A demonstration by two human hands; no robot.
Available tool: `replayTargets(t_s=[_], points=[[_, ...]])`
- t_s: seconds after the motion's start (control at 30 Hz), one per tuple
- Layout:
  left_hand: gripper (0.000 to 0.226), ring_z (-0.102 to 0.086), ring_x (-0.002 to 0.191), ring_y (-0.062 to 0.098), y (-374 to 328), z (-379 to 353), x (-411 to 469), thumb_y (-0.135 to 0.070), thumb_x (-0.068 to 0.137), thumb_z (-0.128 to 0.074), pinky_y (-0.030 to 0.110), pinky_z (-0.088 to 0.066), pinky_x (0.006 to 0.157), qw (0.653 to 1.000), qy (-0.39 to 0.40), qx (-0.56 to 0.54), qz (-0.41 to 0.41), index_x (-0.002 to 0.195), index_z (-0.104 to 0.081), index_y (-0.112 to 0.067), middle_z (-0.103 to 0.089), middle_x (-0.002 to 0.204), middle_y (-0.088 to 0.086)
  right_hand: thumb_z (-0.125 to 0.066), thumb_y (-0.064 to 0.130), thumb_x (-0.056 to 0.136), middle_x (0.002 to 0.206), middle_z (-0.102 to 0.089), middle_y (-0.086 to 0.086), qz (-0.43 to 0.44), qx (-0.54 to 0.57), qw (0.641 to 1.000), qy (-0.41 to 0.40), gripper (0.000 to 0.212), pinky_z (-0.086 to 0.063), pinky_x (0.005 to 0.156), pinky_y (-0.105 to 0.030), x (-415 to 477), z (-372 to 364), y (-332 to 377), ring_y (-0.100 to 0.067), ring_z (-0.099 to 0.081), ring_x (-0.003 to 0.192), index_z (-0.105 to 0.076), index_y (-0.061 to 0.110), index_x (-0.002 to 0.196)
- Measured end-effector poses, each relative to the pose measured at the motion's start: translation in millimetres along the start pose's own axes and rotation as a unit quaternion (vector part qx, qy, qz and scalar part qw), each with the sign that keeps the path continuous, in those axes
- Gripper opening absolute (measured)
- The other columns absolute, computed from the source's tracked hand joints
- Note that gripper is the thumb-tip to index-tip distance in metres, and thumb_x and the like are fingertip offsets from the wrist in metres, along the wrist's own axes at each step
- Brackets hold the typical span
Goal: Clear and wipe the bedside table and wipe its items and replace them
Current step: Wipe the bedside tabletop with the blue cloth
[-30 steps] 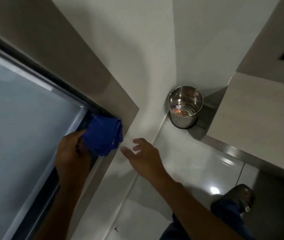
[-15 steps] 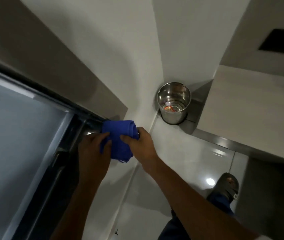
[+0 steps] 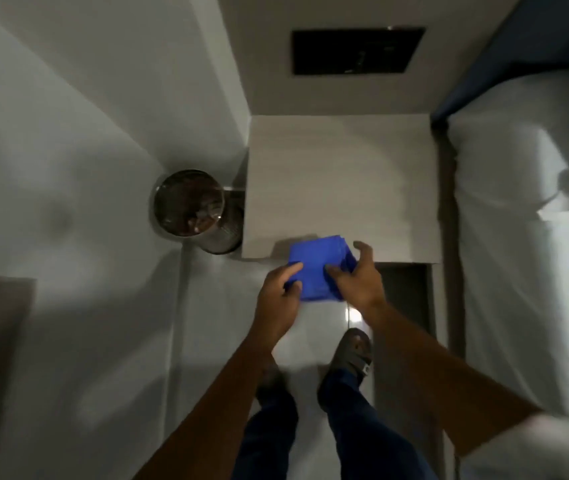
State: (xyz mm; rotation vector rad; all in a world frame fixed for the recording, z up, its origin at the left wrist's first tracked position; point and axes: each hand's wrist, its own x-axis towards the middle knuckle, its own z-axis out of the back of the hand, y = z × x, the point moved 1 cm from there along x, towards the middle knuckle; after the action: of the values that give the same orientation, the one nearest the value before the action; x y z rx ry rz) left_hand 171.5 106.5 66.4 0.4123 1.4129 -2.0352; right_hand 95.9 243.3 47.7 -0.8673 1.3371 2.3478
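A: At the left, a round shiny steel waste bin (image 3: 189, 206) stands on the floor, just beside the left edge of the pale wood-grain bedside table (image 3: 341, 181). Anything nudged off that edge would likely fall in or knock it.

B: And the hands?

A: The left hand (image 3: 277, 299) pinches the near left side of a folded bright blue cleaning cloth (image 3: 317, 270), fingers curled on it. The right hand (image 3: 359, 282) grips its right side, thumb on top, one finger lifted free. The cloth hangs over the table's front edge.

B: Risks?

A: The tabletop looks bare, though the picture is dim and smeared. A loose fold could slip open mid-wipe. Rightward, the white bedding (image 3: 518, 237) lies close; a wide sweep might drag dust onto it.
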Motion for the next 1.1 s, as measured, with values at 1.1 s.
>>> replayTargets(t_s=[1.1], points=[[0.061,-0.028,0.148,0.031,97,1,238,-0.052,0.098,-0.037,0.050,-0.020,0.121,0.785,-0.141,0.477,-0.369,0.151,-0.035,-0.022,-0.032,0.160,0.012,-0.026,0.061,0.096,0.161,-0.021,-0.016,0.193,-0.467,0.845,-0.177,0.076,-0.012,0.117,-0.060,203,-43,-22,-0.035,-0.016,0.149,-0.023,0.011,0.153]])
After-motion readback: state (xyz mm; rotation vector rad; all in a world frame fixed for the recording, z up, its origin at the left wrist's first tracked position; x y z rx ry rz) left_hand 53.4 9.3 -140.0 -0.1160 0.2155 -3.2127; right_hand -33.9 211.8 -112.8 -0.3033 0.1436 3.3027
